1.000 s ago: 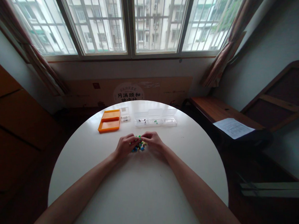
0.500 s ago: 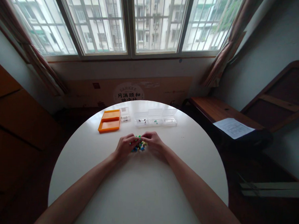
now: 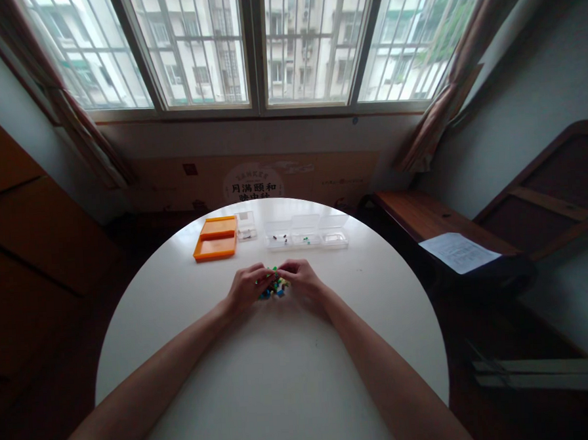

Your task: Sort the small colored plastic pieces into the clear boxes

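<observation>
Near the middle of the round white table (image 3: 282, 371), smooth and matte, lies a heap of tiny green, blue and yellow pieces (image 3: 276, 288), blocky and too small to make out singly. The left hand (image 3: 247, 288) and right hand (image 3: 303, 282) flank it, fingers curled inward with tips meeting over the heap; I cannot tell whether either pinches a piece. Farther back sit a shallow orange plastic tray (image 3: 216, 238), hinged open, and a row of clear plastic boxes (image 3: 305, 232), glossy and rectangular.
</observation>
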The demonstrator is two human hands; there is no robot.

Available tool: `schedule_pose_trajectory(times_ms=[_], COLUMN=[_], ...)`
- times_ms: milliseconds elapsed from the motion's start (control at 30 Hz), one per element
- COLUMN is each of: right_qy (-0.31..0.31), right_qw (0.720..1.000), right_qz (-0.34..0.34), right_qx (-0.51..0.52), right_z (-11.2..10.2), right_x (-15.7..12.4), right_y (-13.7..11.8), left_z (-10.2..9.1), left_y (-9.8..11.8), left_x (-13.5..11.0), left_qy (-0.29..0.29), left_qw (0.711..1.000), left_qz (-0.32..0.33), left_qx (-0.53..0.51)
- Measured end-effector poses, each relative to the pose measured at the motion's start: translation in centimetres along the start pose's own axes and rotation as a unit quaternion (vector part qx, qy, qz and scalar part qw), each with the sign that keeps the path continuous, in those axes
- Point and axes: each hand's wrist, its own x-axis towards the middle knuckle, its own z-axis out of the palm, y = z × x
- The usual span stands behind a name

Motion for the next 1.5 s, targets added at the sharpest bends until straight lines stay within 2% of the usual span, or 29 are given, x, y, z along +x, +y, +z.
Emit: schedule_pose_trajectory(times_ms=[433,933,1500], right_qy=[0.009,0.014,0.009], right_qw=[1.0,0.998,0.999], right_qz=[-0.013,0.014,0.007], right_qx=[-0.012,0.059,0.038], right_z=[-0.01,0.04,-0.03], right_x=[0.13,-0.13,-0.01], right_y=[0.11,-0.63,-0.12], left_z=[0.18,0.01,0.0], left_y=[-0.16,0.03,0.22], left_x=[-0.06,-0.02,0.05], left_qy=[0.004,0.005,0.013], left_qw=[1.0,1.0,1.0], left_qz=[-0.003,-0.007,-0.013], left_qx=[-0.003,0.008,0.022])
